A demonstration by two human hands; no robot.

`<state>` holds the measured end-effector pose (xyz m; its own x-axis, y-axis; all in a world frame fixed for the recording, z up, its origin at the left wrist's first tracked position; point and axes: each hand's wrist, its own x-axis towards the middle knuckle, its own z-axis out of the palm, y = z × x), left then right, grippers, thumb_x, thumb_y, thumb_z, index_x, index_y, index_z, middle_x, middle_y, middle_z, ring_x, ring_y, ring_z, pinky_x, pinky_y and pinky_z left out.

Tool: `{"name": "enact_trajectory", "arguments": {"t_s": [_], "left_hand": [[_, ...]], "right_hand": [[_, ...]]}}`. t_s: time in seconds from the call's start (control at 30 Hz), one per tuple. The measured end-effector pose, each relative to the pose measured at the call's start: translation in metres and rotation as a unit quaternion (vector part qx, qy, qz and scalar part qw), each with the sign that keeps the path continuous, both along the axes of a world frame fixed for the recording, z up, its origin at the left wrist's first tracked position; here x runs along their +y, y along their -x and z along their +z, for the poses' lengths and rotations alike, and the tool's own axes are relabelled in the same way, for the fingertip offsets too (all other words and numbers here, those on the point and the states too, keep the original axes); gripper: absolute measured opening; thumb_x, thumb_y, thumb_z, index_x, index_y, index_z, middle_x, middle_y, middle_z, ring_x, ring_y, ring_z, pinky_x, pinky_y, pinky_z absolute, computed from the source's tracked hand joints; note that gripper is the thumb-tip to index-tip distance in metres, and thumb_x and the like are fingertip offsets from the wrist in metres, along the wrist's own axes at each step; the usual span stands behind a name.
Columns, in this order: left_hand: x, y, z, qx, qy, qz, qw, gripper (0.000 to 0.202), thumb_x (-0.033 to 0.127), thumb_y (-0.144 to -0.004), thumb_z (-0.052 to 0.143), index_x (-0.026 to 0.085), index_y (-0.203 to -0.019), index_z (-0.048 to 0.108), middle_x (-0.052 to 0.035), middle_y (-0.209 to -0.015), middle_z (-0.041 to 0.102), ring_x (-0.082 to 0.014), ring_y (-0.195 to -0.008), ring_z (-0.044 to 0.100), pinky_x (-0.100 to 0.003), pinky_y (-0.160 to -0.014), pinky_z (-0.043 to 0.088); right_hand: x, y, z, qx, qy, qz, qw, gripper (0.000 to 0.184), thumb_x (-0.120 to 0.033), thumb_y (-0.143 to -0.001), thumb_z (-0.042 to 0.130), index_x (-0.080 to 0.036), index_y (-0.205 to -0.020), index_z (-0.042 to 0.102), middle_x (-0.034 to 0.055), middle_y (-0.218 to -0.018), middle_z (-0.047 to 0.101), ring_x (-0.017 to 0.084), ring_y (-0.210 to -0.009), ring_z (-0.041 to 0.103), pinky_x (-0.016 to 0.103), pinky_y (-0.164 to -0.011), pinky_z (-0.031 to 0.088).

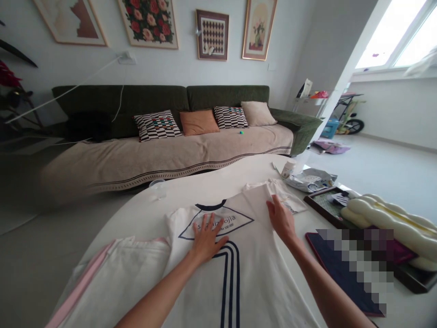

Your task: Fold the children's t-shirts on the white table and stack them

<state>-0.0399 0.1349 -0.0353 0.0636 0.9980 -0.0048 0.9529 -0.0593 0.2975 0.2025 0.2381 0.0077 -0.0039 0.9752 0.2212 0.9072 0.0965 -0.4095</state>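
A white T-shirt lies spread over the white table, its dark-trimmed neck pointing away from me. Printed lettering and curved navy stripes run down its front. My left hand rests flat on the chest print with the fingers spread. At the right shoulder, my right hand has its fingers closed on the sleeve edge. Left of the shirt lies a pale garment with a pink side stripe. Just beyond my right hand is a folded pale garment, partly covered by the shirt's sleeve.
A clear cup stands near the table's left edge. To the right are a white bottle, a silver packet, a dark tray with a puffy cream item, and a dark flat tablet-like object. A sofa stands behind.
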Motion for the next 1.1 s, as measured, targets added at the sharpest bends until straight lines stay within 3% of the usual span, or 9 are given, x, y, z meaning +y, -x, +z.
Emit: {"name": "enact_trajectory", "arguments": {"t_s": [0.13,0.23,0.4,0.5,0.57,0.67,0.83,1.0,1.1], "left_hand": [[0.025,-0.011,0.004,-0.019,0.005,0.004,1.0,0.062,0.062,-0.081,0.03,0.033,-0.136,0.025,-0.0086,-0.146,0.012,-0.0349,-0.132,0.005,-0.065,-0.097,0.003],[0.03,-0.011,0.004,-0.017,0.004,0.001,1.0,0.063,0.061,-0.081,0.03,0.029,-0.136,0.028,-0.0099,-0.146,0.014,-0.0337,-0.132,0.007,-0.064,-0.098,0.003],[0.017,0.015,0.005,0.006,0.012,-0.021,1.0,0.059,0.056,-0.081,0.037,0.029,-0.134,0.031,-0.0089,-0.145,0.018,-0.0313,-0.132,0.009,-0.063,-0.098,0.005],[0.012,0.038,0.017,-0.018,0.032,-0.06,0.998,0.049,0.05,-0.083,0.038,0.031,-0.129,0.04,-0.0061,-0.142,0.029,-0.0267,-0.13,0.021,-0.057,-0.101,0.014],[0.013,0.056,0.026,-0.048,0.019,-0.06,0.997,0.041,0.044,-0.083,0.041,0.028,-0.12,0.051,-0.0046,-0.134,0.042,-0.0217,-0.126,0.03,-0.046,-0.104,0.018],[0.017,0.09,0.033,-0.101,-0.04,0.055,0.993,0.037,0.033,-0.08,0.048,0.022,-0.114,0.055,-0.0056,-0.127,0.049,-0.0183,-0.122,0.036,-0.032,-0.105,0.021],[0.02,0.136,0.024,-0.146,-0.038,0.204,0.967,0.039,0.024,-0.072,0.05,0.01,-0.108,0.056,-0.0147,-0.113,0.057,-0.0248,-0.108,0.05,-0.033,-0.093,0.035],[0.019,0.145,0.02,-0.21,-0.012,0.222,0.952,0.024,0.031,-0.058,0.062,0.016,-0.077,0.062,-0.0018,-0.073,0.064,-0.0215,-0.079,0.059,-0.026,-0.068,0.043],[0.021,0.144,0.029,-0.241,-0.008,0.198,0.95,0.021,0.036,-0.055,0.062,0.016,-0.062,0.059,0.0024,-0.058,0.058,-0.0189,-0.068,0.056,-0.024,-0.06,0.041]], "right_hand": [[0.017,-0.005,0.014,-0.031,-0.01,-0.068,0.997,0.04,-0.034,-0.087,0.03,-0.018,-0.123,0.039,0.0122,-0.104,0.058,0.023,-0.083,0.058,0.031,-0.067,0.038],[0.002,0.006,0.014,-0.048,-0.024,-0.066,0.996,0.054,-0.034,-0.085,0.037,-0.011,-0.132,0.027,0.0197,-0.126,0.044,0.027,-0.108,0.048,0.036,-0.081,0.038],[-0.09,0.053,-0.017,-0.092,0.033,0.203,0.974,0.054,-0.046,-0.087,0.031,-0.02,-0.134,0.032,0.0077,-0.145,0.019,0.026,-0.132,0.012,0.045,-0.101,0.02],[-0.135,0.068,-0.038,-0.105,0.078,0.246,0.96,0.061,-0.055,-0.085,0.029,-0.025,-0.137,0.024,0.004,-0.145,0.015,0.028,-0.133,0.004,0.053,-0.101,0.015],[-0.146,0.07,-0.045,-0.109,0.084,0.232,0.963,0.063,-0.056,-0.084,0.028,-0.024,-0.138,0.022,0.0047,-0.145,0.016,0.028,-0.133,0.004,0.053,-0.101,0.015],[-0.147,0.068,-0.047,-0.111,0.081,0.225,0.965,0.063,-0.057,-0.084,0.028,-0.025,-0.138,0.02,0.0044,-0.145,0.017,0.028,-0.133,0.006,0.052,-0.102,0.016],[-0.141,0.065,-0.044,-0.111,0.081,0.231,0.963,0.064,-0.058,-0.084,0.026,-0.025,-0.138,0.018,0.0038,-0.145,0.016,0.026,-0.133,0.005,0.051,-0.103,0.014],[-0.152,0.076,-0.024,-0.108,0.096,0.178,0.973,0.059,-0.048,-0.084,0.036,-0.021,-0.136,0.027,0.0091,-0.144,0.02,0.031,-0.132,0.009,0.054,-0.1,0.015],[-0.193,0.104,-0.019,-0.048,0.031,0.157,0.986,0.05,-0.032,-0.08,0.046,-0.018,-0.128,0.039,0.0141,-0.133,0.039,0.03,-0.123,0.032,0.048,-0.097,0.026]]}}
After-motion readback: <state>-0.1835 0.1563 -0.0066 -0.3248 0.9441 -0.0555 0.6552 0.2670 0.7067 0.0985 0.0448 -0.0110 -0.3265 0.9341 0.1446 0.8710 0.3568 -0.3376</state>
